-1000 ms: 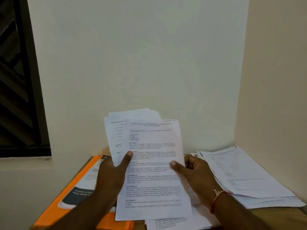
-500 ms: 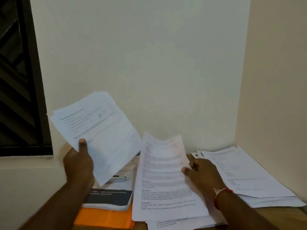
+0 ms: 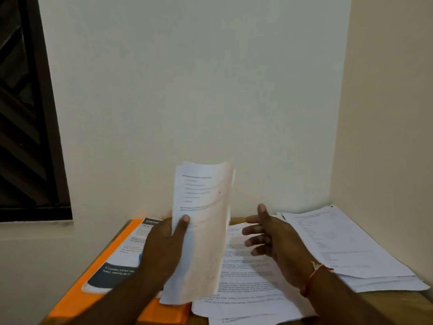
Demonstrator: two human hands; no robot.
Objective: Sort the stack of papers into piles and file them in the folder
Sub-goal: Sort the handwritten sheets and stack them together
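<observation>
My left hand (image 3: 165, 245) grips a small stack of printed papers (image 3: 201, 231) upright over the table's middle, thumb on the front sheet. My right hand (image 3: 269, 235) hovers open just right of that stack, fingers spread, holding nothing. Beneath it lies a pile of printed sheets (image 3: 248, 285) flat on the table. A second pile of papers (image 3: 346, 247) sits at the right by the wall. An orange folder (image 3: 77, 299) lies at the left, with a printed booklet (image 3: 121, 256) on top of it.
The wooden table (image 3: 403, 306) stands in a corner, with a white wall behind and a cream wall at the right. A dark window frame (image 3: 35, 113) fills the left edge. A red thread band circles my right wrist.
My right hand laid its sheet on the middle pile and let go. My left hand swung its stack from the upper left back to the centre, now held upright.
</observation>
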